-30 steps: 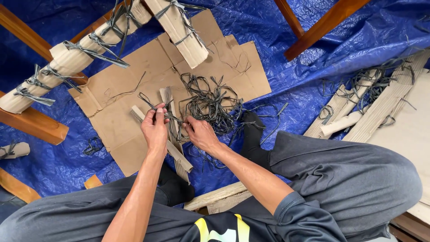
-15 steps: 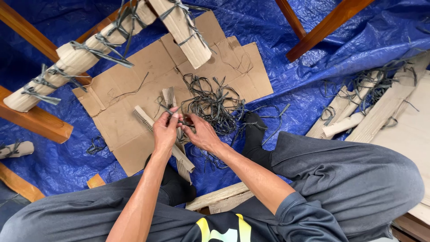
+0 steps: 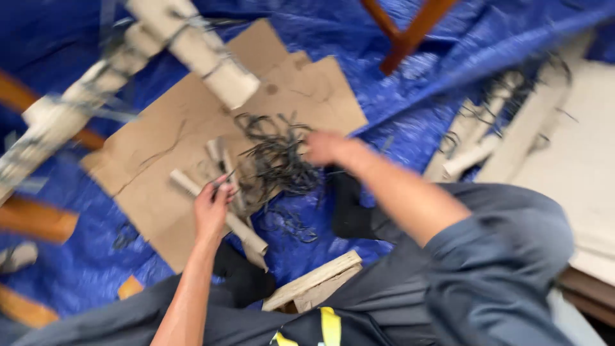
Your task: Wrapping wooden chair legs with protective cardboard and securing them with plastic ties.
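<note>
Heads up: your left hand (image 3: 211, 208) is pinching a thin dark strip (image 3: 225, 179) between fingertips right over the pale sticks (image 3: 221, 211), and that grip looks light. One tug could slip the strip out or roll the sticks off the cardboard sheet (image 3: 166, 154). Your right hand (image 3: 327, 147) is too blurred — can't tell if its fingers are spread or closed. It sits at the edge of the tangled pile of dark strips (image 3: 278, 160), just beyond your left fingertips — loose, wiry, knotted, likely to snag and drag along.
</note>
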